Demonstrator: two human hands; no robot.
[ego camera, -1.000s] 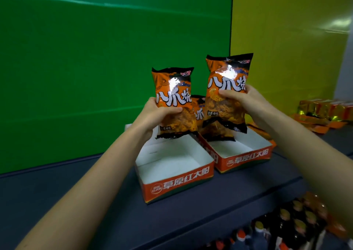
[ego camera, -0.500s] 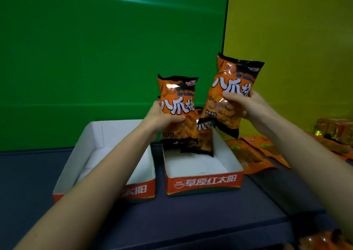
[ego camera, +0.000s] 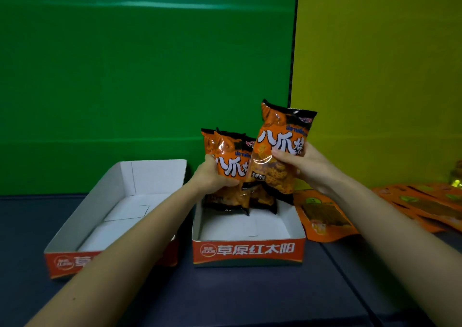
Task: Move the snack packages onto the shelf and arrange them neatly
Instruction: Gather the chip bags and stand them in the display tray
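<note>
Near the middle of the frame, two bare arms reached in from the lower corners over a dark blue shelf surface [ego camera: 250, 299]. The left hand [ego camera: 212, 179] had its fingers curled round the side of an orange and black snack package [ego camera: 231, 163], held upright with its lower end down inside the back of the right-hand box [ego camera: 248, 251]. This was an open white cardboard box with an orange printed front. The corner of another such bag [ego camera: 207, 139] showed just behind the held one. The right hand [ego camera: 302, 166] gripped a second snack package [ego camera: 281, 146] round its middle, thumb across the front, raised higher and tilted slightly, overlapping the first. At lower left sat a second open box [ego camera: 112, 201], its front partly hidden by the left forearm. Flat orange pouches [ego camera: 322, 214] lay on the surface at right, beside the right-hand box. Behind stood a green panel [ego camera: 125, 76] at left and a yellow panel [ego camera: 375, 76] at right.
</note>
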